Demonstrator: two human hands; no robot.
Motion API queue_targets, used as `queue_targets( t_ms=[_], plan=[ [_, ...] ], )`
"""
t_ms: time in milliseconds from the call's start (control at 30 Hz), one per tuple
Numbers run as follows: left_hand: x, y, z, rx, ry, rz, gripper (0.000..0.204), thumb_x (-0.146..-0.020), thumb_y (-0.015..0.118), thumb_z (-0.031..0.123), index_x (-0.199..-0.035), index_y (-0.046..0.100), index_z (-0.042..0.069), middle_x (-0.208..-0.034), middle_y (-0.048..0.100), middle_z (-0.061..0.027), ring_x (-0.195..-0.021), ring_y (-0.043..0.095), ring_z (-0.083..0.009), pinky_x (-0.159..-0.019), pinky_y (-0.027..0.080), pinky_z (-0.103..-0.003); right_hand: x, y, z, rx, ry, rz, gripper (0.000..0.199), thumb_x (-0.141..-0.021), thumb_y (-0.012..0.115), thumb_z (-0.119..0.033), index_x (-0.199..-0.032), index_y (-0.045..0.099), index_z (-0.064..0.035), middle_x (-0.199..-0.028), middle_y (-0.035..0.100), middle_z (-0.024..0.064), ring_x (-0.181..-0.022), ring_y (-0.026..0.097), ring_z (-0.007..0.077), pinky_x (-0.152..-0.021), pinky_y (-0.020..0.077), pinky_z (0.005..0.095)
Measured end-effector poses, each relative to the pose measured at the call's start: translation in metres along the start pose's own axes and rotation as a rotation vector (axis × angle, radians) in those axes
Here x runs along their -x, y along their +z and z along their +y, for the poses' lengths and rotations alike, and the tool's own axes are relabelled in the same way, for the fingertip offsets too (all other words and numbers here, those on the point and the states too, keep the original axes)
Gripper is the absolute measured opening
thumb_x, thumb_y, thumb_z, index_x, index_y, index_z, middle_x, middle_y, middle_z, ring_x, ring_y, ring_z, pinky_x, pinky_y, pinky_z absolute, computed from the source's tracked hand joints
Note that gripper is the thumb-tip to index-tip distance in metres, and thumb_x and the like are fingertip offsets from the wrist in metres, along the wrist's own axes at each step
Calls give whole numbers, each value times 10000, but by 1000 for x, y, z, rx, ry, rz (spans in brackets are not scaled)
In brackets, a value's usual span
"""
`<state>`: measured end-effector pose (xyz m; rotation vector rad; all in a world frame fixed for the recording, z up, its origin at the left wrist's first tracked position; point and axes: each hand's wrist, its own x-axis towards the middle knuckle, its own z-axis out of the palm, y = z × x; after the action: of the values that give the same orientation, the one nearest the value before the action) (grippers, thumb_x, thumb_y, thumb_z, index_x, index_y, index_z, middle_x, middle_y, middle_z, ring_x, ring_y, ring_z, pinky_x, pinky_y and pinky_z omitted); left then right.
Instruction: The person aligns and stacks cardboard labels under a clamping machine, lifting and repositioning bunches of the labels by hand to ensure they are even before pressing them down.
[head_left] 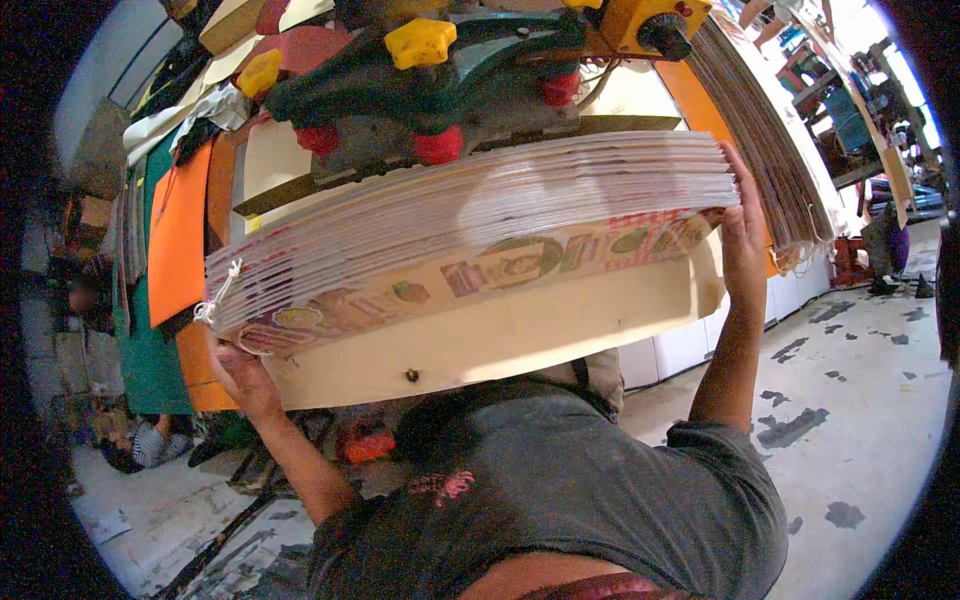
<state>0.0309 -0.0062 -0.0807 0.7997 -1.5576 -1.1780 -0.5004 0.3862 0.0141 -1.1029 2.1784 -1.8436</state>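
A thick stack of printed, shiny plastic sheets (480,205) spans the space in front of me, its layers fanned along the far side. Colourful food pictures show on its near face. White string (215,298) is knotted at its left end. My left hand (245,380) is closed on the lower left corner. At the right end, my right hand (738,225) grips the stack's edge, fingers partly hidden behind it. Under the stack lies a cream-coloured work surface (520,345) with a small dark hole.
Beyond the stack stands a dark green machine bar (480,70) with yellow knobs (420,43) and red knobs (437,143). A yellow control box (640,25) sits at its right. Brown layered sheets (765,140) stand at right. A person (155,440) is at the far left.
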Motion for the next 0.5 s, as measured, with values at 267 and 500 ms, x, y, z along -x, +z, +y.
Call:
queue_targets(
  t_ms=[267, 500],
  plan=[
    [-6, 30, 40, 43, -123, -48, 814, -1075, 486, 618, -1566, 391, -25, -1550, 498, -156, -1415, 491, -262, -1196, 362, -421, -7, 8, -38, 315, -270, 136, 831, -981, 700, -519, -1600, 419, -41, -1646, 453, 155, -1542, 396, 327, -1243, 324, 508],
    [-15, 99, 114, -376, 355, 271, 729, -1096, 556, 439, -1615, 356, -32, -1661, 409, -187, -1501, 439, -294, -1231, 335, -446, -9, 48, -93, 753, -657, -220, 773, -927, 726, -510, -1516, 551, -40, -1567, 556, 162, -1509, 457, 357, -1255, 295, 535]
  ],
)
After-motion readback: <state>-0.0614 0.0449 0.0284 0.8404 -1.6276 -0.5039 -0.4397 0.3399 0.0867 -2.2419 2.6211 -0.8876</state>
